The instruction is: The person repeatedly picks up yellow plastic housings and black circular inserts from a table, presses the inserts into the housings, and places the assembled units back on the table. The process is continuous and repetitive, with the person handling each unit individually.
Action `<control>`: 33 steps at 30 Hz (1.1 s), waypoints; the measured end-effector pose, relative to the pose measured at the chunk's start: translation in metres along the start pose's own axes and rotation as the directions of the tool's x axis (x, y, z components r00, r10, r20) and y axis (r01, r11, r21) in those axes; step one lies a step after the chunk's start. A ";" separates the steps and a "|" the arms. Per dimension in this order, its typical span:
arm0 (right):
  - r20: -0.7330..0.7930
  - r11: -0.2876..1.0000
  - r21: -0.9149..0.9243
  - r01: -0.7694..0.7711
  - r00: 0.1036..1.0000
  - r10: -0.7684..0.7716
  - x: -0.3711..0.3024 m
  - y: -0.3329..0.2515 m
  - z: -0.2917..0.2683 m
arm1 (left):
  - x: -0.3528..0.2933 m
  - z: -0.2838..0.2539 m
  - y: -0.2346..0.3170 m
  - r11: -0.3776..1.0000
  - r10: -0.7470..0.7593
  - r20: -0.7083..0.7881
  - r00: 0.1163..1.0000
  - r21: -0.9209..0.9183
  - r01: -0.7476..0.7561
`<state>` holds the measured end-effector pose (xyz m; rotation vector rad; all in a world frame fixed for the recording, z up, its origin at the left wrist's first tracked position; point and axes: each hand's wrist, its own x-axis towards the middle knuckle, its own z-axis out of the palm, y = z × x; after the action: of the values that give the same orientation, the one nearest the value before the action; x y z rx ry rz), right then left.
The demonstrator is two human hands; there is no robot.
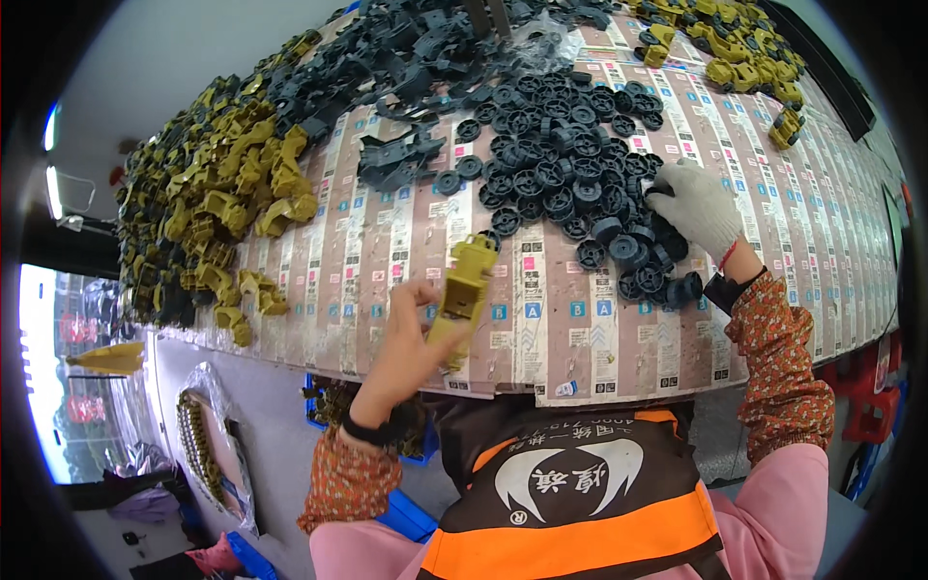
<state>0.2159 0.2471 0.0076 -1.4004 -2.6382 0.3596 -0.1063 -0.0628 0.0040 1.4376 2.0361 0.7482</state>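
Note:
My bare left hand [414, 338] grips a yellow plastic toy vehicle body [466, 288] near the front edge of the table. The piece is tilted, its hollow cab side showing, with a dark wheel [491, 239] at its far end. My right hand [698, 205], in a pale grey knitted glove, reaches to the right side of a heap of dark toy wheels [556, 155]. Its thumb and fingers curl round a dark wheel there; the fingertips are partly hidden. Dark grey moulded toy parts [401, 159] lie just left of the wheel heap.
Yellow toy bodies [242, 174] are piled along the table's left side. More dark parts [416, 48] fill the back; yellow vehicles with wheels [749, 63] lie at back right. A clear plastic bag [543, 46] sits behind the wheels. Printed tape covers the table [367, 261].

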 end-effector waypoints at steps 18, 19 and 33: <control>0.107 0.360 0.929 -0.085 0.993 -0.041 -0.109 -0.090 -0.018 | 0.023 0.051 0.062 0.222 -0.040 0.319 0.947 -0.921 0.319; 0.063 0.381 0.924 -0.037 0.997 -0.055 -0.115 -0.099 -0.012 | 0.018 0.056 0.066 0.186 -0.033 0.336 0.941 -0.923 0.336; -0.232 0.562 0.812 0.159 0.971 0.060 -0.136 -0.132 0.016 | -0.007 0.109 0.093 0.401 -0.085 0.141 0.986 -0.902 0.163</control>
<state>0.1832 0.0609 0.0269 -0.9314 -1.8272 1.1653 0.0322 -0.0294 -0.0067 0.6004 1.2032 1.4189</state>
